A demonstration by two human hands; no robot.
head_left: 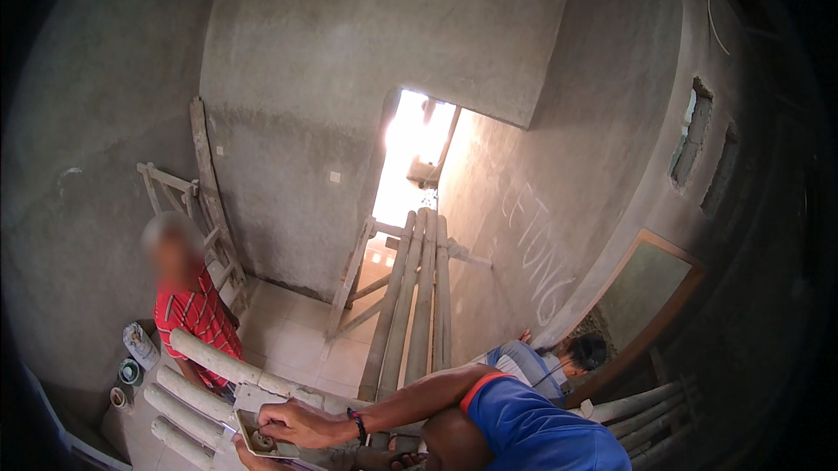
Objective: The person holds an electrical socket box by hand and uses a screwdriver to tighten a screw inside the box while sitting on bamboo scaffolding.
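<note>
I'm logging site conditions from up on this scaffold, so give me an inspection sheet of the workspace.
Surface: bamboo scaffold poles, plaster-smeared, laid side by side.
Job's things: small square tray with dark contents.
Clutter: buckets on the tiled floor below.
Hands: right hand reaches into the tray; left hand barely visible beneath it.
Cables: nothing seen.
Surroundings: bare cement walls, bright doorway, wooden ladder, person in red striped shirt, another person crouched.

The single head camera sat high, looking steeply down into a bare concrete room. The bright doorway (417, 152) lay near twelve o'clock, bamboo scaffold poles (410, 296) ran centre, and the nearest hands appeared at six o'clock.
</note>
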